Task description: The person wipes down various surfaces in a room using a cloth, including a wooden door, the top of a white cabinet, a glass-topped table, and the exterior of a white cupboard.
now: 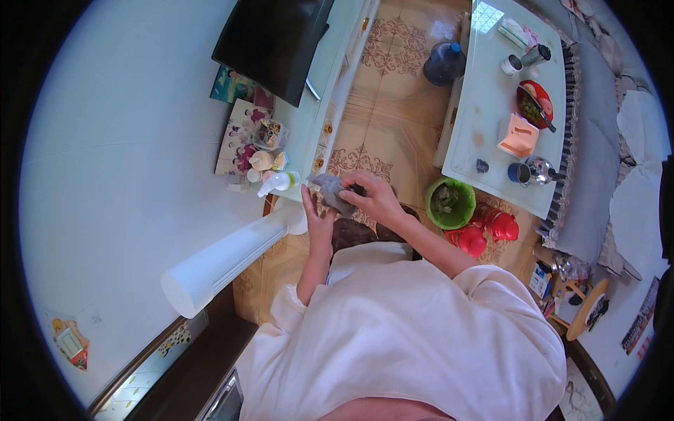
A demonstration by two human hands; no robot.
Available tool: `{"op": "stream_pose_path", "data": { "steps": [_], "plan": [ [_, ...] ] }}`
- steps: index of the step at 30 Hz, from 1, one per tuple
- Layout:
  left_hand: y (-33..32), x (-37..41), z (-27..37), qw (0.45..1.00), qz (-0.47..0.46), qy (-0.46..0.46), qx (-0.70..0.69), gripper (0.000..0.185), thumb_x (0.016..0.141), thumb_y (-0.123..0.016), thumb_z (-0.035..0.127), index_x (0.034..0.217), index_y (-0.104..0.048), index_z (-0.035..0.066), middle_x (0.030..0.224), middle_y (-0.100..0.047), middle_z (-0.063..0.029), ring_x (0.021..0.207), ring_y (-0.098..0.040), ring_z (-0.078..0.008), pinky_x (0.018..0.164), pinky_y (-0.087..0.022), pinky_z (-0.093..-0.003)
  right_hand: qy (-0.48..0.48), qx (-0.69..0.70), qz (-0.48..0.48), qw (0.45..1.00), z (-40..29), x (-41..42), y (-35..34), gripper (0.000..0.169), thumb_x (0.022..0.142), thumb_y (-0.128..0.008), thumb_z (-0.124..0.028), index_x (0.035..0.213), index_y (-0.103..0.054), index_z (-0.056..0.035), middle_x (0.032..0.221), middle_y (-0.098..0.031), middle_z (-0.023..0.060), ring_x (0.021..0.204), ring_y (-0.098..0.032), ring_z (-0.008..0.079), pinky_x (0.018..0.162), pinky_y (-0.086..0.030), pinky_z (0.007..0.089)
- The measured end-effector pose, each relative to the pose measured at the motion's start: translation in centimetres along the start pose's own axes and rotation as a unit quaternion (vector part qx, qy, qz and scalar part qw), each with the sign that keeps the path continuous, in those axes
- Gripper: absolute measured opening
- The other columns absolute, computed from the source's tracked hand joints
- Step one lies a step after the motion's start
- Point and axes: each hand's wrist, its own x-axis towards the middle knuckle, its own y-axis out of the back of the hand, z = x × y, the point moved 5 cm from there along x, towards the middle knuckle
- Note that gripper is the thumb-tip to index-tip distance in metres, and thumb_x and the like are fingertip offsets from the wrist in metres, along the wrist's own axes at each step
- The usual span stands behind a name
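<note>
A crumpled grey cloth point(333, 192) is bunched in front of me, above the tiled floor. My right hand point(371, 194) pinches it between thumb and fingers from the right. Against its lower left side is my left hand point(318, 223), one finger stretched upward and clear of the cloth. The cloth hides part of that hand, so its grip is unclear. Just left of the hands, a white spray bottle point(276, 184) with a green band stands at the end of the glass-topped TV cabinet point(308, 121).
A large television point(271, 47), jars and a photo print point(237, 123) occupy the cabinet. A white column point(231, 258) stands left. At right are a green bin point(450, 202), red containers point(476, 231), a water jug point(445, 63), and a coffee table point(474, 116) bearing a red fruit bowl point(542, 105) with a knife.
</note>
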Motion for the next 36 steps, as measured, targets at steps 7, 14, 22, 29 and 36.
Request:
{"op": "stream_pose_path", "data": {
  "steps": [7,14,22,29,36],
  "plan": [
    [0.5,-0.3,-2.0,0.970,-0.219,0.105,0.007,0.075,0.072,-0.072,0.012,0.135,-0.032,0.002,0.122,-0.050,-0.0102,0.110,-0.048,-0.0191,0.094,-0.039,-0.0317,-0.195,0.178,0.111,0.958,4.5,-1.9,-2.1,0.021,0.090,-0.054,-0.022,0.104,-0.057,-0.0057,0.096,-0.055,0.0011,0.087,-0.049,0.0098,0.079,-0.040,0.0250],
    [7.3,-4.4,-5.2,0.979,-0.189,0.077,0.010,0.061,0.073,-0.074,0.026,0.120,-0.045,-0.001,0.113,-0.053,-0.0119,0.106,-0.050,-0.0175,0.093,-0.038,-0.0291,-0.245,0.266,0.163,0.918,6.2,-6.0,-9.9,0.013,0.091,-0.053,-0.016,0.098,-0.058,-0.0061,0.095,-0.057,0.0000,0.085,-0.053,0.0083,0.076,-0.043,0.0237],
    [18.4,-9.9,-9.8,0.992,-0.082,0.073,0.057,0.063,0.069,-0.076,0.030,0.117,-0.049,-0.001,0.105,-0.059,-0.0134,0.100,-0.055,-0.0208,0.087,-0.042,-0.0302,-0.242,0.053,0.106,0.963,11.3,-12.0,-20.0,0.032,0.094,-0.046,-0.033,0.107,-0.056,-0.0062,0.103,-0.058,0.0062,0.090,-0.054,0.0141,0.083,-0.042,0.0258],
    [21.5,-11.6,-14.7,0.990,-0.043,0.125,-0.048,0.054,0.074,-0.072,0.024,0.116,-0.050,-0.001,0.104,-0.061,-0.0136,0.091,-0.059,-0.0196,0.081,-0.046,-0.0326,-0.294,0.129,0.166,0.932,9.2,-16.4,-20.4,0.043,0.093,-0.046,-0.037,0.123,-0.039,-0.0079,0.110,-0.057,0.0095,0.085,-0.061,0.0165,0.065,-0.047,0.0277],
    [23.8,-13.2,-11.0,0.985,-0.008,0.150,-0.083,0.056,0.087,-0.058,0.027,0.131,-0.036,-0.001,0.126,-0.046,-0.0097,0.113,-0.047,-0.0194,0.095,-0.037,-0.0317,-0.360,0.289,0.282,0.841,22.9,-25.7,-18.2,0.030,0.090,-0.053,-0.023,0.116,-0.045,-0.0089,0.099,-0.060,0.0067,0.081,-0.063,0.0159,0.061,-0.049,0.0253]
  ]
}}
